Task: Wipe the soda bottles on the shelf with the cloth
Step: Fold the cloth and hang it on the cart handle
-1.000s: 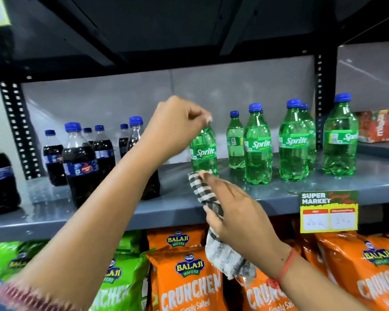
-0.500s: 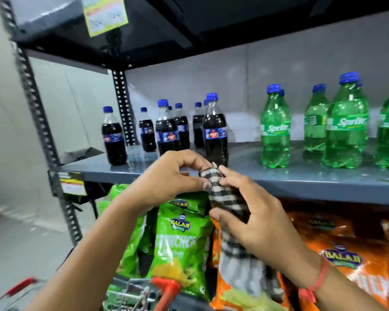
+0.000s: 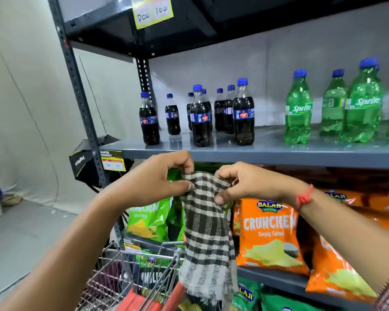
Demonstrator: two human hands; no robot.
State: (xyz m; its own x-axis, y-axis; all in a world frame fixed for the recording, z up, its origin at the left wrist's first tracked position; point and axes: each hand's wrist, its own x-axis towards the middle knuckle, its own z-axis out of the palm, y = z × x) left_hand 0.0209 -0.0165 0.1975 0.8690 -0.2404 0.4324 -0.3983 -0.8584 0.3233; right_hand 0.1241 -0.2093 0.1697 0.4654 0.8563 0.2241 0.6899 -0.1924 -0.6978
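A black-and-white checked cloth (image 3: pixel 206 230) hangs in front of the grey shelf (image 3: pixel 279 154), below its front edge. My left hand (image 3: pixel 157 178) pinches its top left corner and my right hand (image 3: pixel 247 182) pinches the top right. On the shelf stand several dark cola bottles (image 3: pixel 200 117) with blue caps, left of centre. Green Sprite bottles (image 3: pixel 298 108) stand to the right. Neither hand touches a bottle.
Orange chip bags (image 3: pixel 270 234) and green chip bags (image 3: pixel 148 221) fill the shelf below. A wire shopping cart (image 3: pixel 130 277) with a red handle is under my arms. A dark upright post (image 3: pixel 81 97) bounds the rack at the left, with yellow price tags (image 3: pixel 112 163).
My left hand left the Sprite bottle and came down to the cloth. Both hands now hold the cloth spread between them. The view swung left toward the cola bottles.
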